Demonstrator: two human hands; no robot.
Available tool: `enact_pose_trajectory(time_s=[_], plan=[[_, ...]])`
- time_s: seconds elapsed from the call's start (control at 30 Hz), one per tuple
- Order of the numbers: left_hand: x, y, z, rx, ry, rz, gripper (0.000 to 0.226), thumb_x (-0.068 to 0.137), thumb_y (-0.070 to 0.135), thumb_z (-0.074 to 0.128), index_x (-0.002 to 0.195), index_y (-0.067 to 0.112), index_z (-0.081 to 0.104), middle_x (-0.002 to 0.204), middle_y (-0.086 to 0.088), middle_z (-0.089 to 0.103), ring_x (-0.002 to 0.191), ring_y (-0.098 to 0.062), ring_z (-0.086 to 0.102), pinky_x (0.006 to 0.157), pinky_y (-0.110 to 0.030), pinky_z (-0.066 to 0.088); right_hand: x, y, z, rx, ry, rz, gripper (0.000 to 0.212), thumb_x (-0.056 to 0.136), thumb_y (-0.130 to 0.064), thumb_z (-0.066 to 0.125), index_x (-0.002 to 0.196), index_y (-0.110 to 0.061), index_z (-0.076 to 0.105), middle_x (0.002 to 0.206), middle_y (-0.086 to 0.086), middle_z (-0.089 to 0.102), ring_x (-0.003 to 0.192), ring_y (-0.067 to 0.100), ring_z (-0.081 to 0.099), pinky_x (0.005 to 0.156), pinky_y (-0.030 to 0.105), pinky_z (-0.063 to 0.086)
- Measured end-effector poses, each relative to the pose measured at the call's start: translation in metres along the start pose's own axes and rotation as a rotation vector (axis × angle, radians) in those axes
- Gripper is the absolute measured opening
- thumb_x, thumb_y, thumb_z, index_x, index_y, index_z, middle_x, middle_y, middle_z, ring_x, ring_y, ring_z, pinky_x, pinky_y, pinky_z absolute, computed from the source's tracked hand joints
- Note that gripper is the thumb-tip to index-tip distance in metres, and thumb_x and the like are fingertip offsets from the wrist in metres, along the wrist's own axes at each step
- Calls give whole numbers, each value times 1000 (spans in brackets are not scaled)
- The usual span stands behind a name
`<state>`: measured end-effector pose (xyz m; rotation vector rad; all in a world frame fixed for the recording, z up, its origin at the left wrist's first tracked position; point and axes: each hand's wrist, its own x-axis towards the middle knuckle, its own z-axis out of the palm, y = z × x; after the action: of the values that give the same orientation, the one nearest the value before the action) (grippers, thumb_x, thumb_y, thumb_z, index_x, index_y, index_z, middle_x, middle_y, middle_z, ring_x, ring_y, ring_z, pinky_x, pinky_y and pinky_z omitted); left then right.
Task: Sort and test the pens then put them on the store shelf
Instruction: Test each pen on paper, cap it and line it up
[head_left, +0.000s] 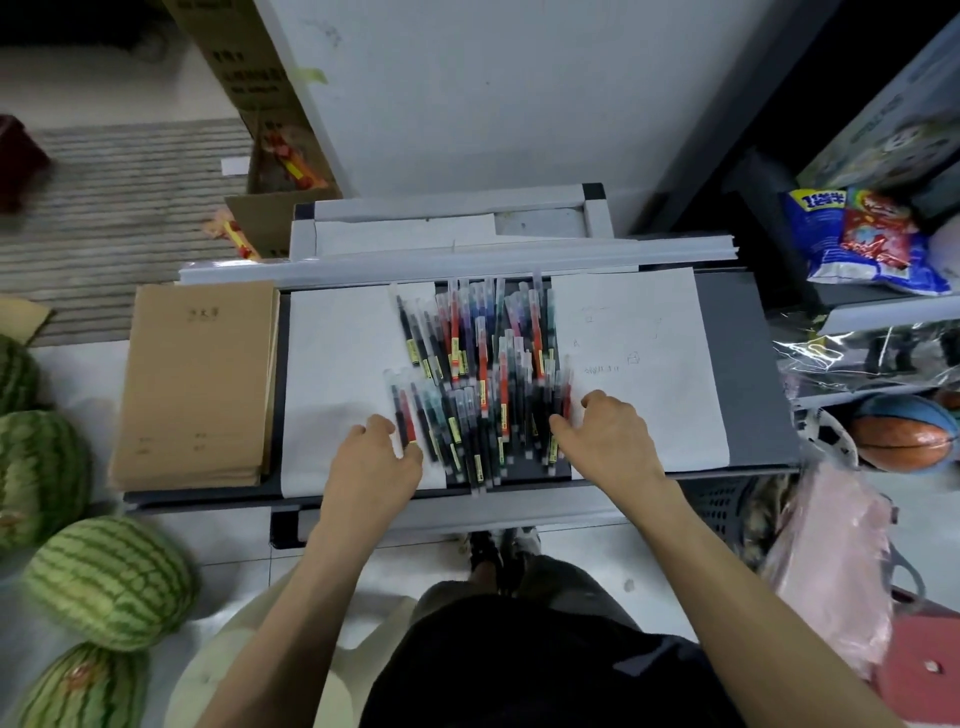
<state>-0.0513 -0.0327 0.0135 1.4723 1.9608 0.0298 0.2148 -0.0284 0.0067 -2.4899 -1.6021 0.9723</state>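
Pens lie heaped, colours mixed, on the grey worktop between white paper sheets. Your left hand and right hand bracket the heap's near edges, fingers bent onto it, probably to gather it; whether either grip clamps a pen, I cannot tell.

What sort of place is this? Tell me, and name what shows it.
Most likely a small general shop: snack bags stocked at right, watermelons piled at left, and a heap of wrapped pens laid out in the middle.
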Motion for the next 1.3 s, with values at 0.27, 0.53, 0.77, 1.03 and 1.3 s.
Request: enact_pose_trajectory(time_s=[0.27,0.53,0.77,1.03,1.3], plan=[[-41,50,-11,122,56,181,35,102,38,54,134,22,58,117,-2,57,90,-25,62,82,-38,54,-23,5,-29,-221,135,-277,47,100,-49,47,127,-14,60,120,5,64,108,27,61,88,40,50],[-68,65,-3,198,153,239,29,100,36,54,126,22,57,110,-1,58,96,-23,58,78,-38,53,-40,12,-47,-333,162,-384,46,102,-49,44,130,-16,61,121,2,65,113,25,60,93,40,50],[-23,39,12,50,61,-80,47,98,47,58,116,5,50,117,-13,55,100,-32,58,88,-45,54,-13,13,-30,-121,-70,-175,55,97,-55,55,114,-3,56,111,12,62,104,33,63,75,35,46],[19,40,34,6,-82,-226,111,87,68,67,152,-9,20,149,-21,33,137,-37,43,113,-44,42,11,-13,-7,-113,-171,-13,77,83,-72,60,127,-9,62,132,9,58,113,28,62,85,34,52],[16,35,55,8,20,-149,90,85,54,77,138,-1,30,135,-16,35,127,-38,45,103,-49,47,16,-28,9,-117,-139,113,92,79,-60,74,140,-1,37,112,5,54,113,26,64,77,31,48]])
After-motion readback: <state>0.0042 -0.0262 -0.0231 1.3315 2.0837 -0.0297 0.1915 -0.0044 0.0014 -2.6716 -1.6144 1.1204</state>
